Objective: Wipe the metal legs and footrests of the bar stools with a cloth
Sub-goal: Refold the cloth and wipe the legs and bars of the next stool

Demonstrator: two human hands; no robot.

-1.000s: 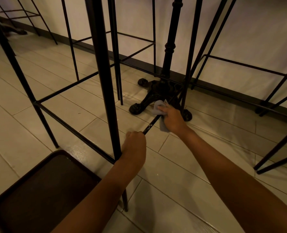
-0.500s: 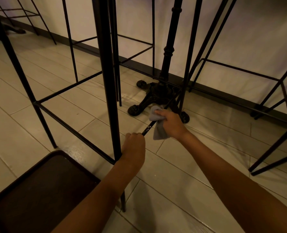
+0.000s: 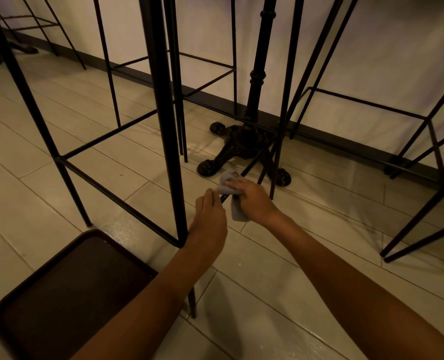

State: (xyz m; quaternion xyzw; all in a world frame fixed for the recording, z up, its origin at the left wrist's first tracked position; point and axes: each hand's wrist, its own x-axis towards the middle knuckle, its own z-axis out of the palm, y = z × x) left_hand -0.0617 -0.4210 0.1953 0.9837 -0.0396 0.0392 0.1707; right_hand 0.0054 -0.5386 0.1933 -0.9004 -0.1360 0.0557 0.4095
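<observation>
Fingers (image 3: 237, 185) of the right hand (image 3: 254, 203) are pinching the grey cloth (image 3: 237, 215) around the stool's low footrest bar (image 3: 253, 163), just above the floor (image 3: 319, 229). Close beside it, the left hand (image 3: 212, 222) is curling over the same bar, near the thick front leg (image 3: 163, 126).

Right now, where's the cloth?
Head view, centre: the grey cloth sits on the stool's footrest bar, gripped by the right hand, just right of the left hand and nearer than the ornate table base.
</observation>
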